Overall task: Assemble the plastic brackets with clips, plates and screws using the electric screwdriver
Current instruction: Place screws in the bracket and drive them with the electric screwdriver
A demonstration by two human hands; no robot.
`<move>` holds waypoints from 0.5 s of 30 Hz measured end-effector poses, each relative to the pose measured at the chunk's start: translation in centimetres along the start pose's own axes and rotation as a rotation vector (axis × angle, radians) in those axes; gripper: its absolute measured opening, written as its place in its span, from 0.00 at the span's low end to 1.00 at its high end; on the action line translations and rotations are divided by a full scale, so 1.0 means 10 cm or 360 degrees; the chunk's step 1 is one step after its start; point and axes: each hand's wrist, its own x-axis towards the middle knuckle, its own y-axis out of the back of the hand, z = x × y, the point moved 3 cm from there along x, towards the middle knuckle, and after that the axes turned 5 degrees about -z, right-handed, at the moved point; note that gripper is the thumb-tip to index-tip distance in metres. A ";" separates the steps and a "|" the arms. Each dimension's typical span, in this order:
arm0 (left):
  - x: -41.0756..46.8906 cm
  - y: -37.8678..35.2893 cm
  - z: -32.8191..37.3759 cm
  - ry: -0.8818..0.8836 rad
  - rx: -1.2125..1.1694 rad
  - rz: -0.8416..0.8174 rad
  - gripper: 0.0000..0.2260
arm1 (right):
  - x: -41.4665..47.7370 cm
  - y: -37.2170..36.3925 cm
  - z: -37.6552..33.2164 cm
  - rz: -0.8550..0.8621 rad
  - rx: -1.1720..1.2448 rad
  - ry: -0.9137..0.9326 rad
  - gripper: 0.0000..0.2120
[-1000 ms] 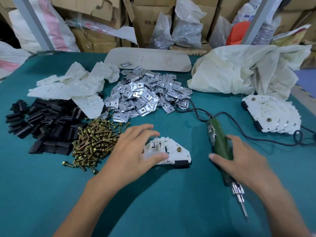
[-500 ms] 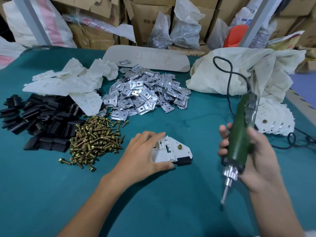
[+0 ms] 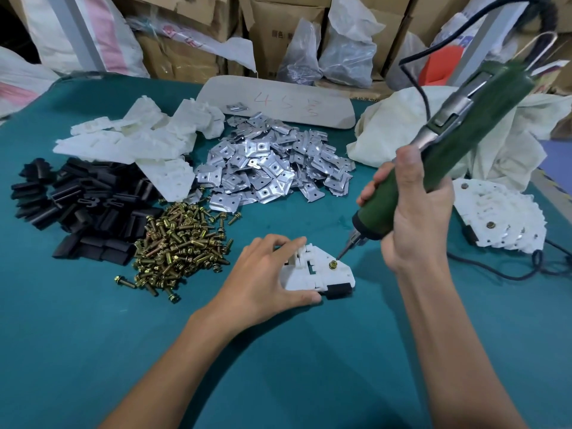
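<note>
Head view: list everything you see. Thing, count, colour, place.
bracket: one, white, table centre
screw: one, brass, on bracket at bit tip
screwdriver: one, green, tilted above bracket
screws: pile, brass, left of bracket
clips: pile, black, far left
plates: pile, silver, centre back
loose brackets: pile, white, back left
screwed brackets: stack, white, right
cloth: one, cream, back right
board: one, beige, back
table: one, teal
left hand: holds bracket
right hand: grips screwdriver

Bare table [image 3: 77,351] stretches across the near left, and a smaller bare patch lies at the near right edge. On the far left, the black clips [image 3: 80,205], screws [image 3: 179,239], metal plates [image 3: 269,168] and loose white brackets [image 3: 133,140] lie packed together, pile touching pile. On the right, stacked brackets [image 3: 507,221], a black cord [image 3: 495,274] and a crumpled cloth [image 3: 402,131] crowd the edge.
</note>
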 end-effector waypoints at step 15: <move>0.00 0.01 0.02 -0.0032 0.0004 0.0024 0.45 | -0.02 -0.09 0.20 -0.0167 -0.0236 0.0046 0.30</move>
